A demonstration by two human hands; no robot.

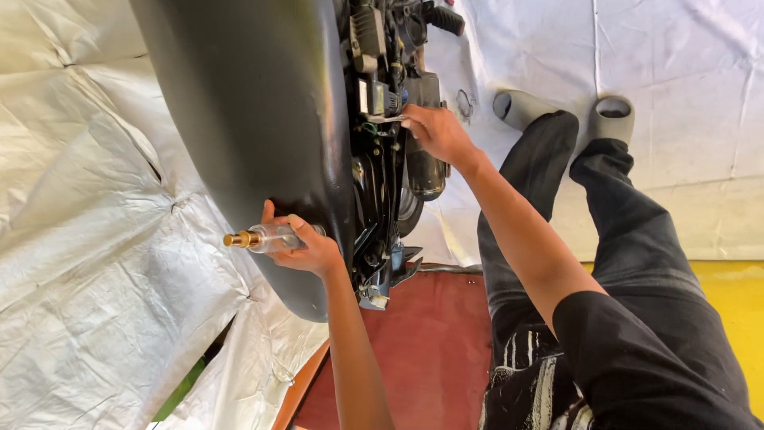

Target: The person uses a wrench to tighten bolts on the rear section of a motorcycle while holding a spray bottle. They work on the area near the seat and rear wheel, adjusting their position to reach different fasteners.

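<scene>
From the head camera, looking down, the left hand [306, 248] is wrapped around a small clear bottle [270, 237] with a gold tip at one end. The fingers are curled tight around the bottle's middle, and the hand rests against the edge of a big black seat [247, 119]. The bottle looks light, smooth and a bit slippery, and it may crack if it drops, so the middle is a good place to grip it.

The right hand [434, 131] reaches into the dark machine parts [390, 159] beside the seat. Its fingers are pinched close together on a thin silver tool [387, 119]. It may be a small wrench, but the view is too dark and busy to be sure. The tool looks hard and stiff.

The person sits on a dark red mat [422, 342], with legs in dark trousers [637, 239] stretched out and grey shoes [557, 107] at the far end. A crinkled white sheet [87, 263] covers the ground all around. A strip of yellow floor [736, 295] shows on the right side.
</scene>
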